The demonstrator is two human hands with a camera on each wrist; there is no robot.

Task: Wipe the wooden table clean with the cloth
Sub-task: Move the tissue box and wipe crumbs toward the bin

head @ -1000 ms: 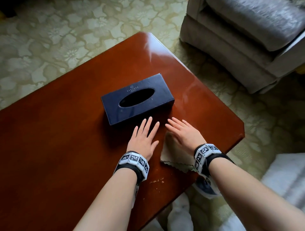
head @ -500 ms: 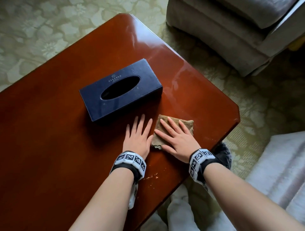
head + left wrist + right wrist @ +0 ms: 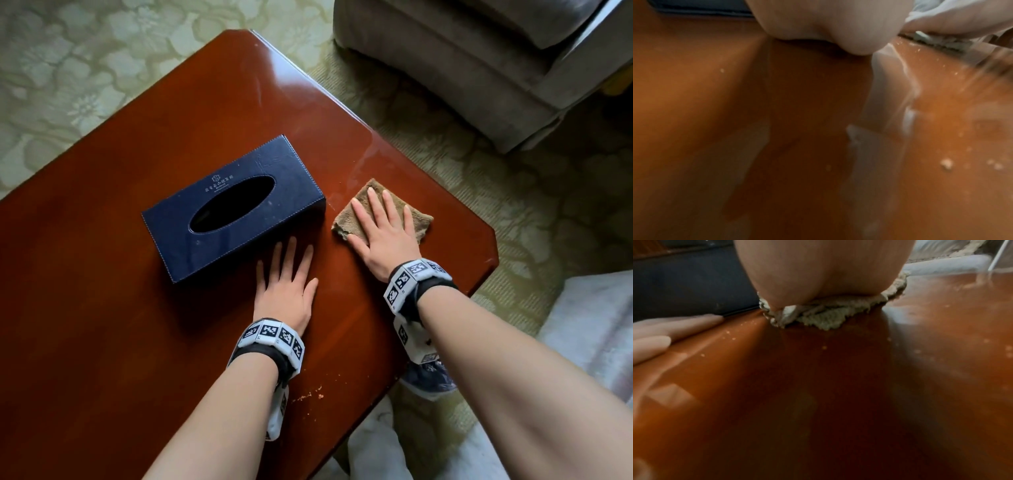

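A folded tan cloth (image 3: 420, 221) lies on the glossy red-brown wooden table (image 3: 102, 325), near its right edge. My right hand (image 3: 380, 226) presses flat on the cloth with straight, spread fingers; in the right wrist view the cloth (image 3: 824, 316) bunches under the palm. My left hand (image 3: 286, 274) rests flat on the bare wood just in front of the tissue box, fingers straight. Pale crumbs (image 3: 310, 395) lie near the table's front edge, behind the left wrist; crumbs (image 3: 946, 162) also show in the left wrist view.
A dark blue tissue box (image 3: 233, 209) stands mid-table, left of the cloth. A grey armchair (image 3: 479, 68) stands beyond the table's right side on the patterned carpet (image 3: 85, 68). A white fabric (image 3: 596, 325) lies at the right.
My right hand has slid the cloth away from me and to the right, from the front edge to beside the box's right end. The left hand has stayed flat by the box.
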